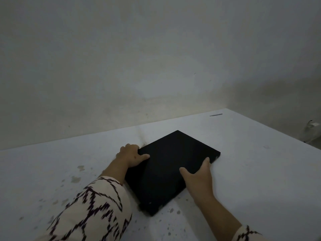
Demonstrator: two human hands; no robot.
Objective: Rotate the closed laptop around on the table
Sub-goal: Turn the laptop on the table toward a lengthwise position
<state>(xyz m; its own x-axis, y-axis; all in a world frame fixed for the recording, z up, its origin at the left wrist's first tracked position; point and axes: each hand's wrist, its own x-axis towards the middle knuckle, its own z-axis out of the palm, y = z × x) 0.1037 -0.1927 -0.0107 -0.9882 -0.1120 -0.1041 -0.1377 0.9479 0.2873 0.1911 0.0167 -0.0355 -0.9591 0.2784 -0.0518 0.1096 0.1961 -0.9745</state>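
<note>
A closed black laptop [171,164] lies flat on the white table [251,171], turned at an angle so one corner points away from me. My left hand [131,156] grips its far-left edge, thumb on the lid and fingers curled over the side. My right hand [198,176] holds the right-hand edge, thumb resting on top and fingers wrapped around the side. Both sleeves are cream with a dark zigzag pattern.
The table is stained with grey spots near me. A plain wall [139,58] rises just behind its far edge. A thin dark strip [215,115] lies near the far right corner. Beyond the right edge, a white plug or adapter [313,125] is on the wall.
</note>
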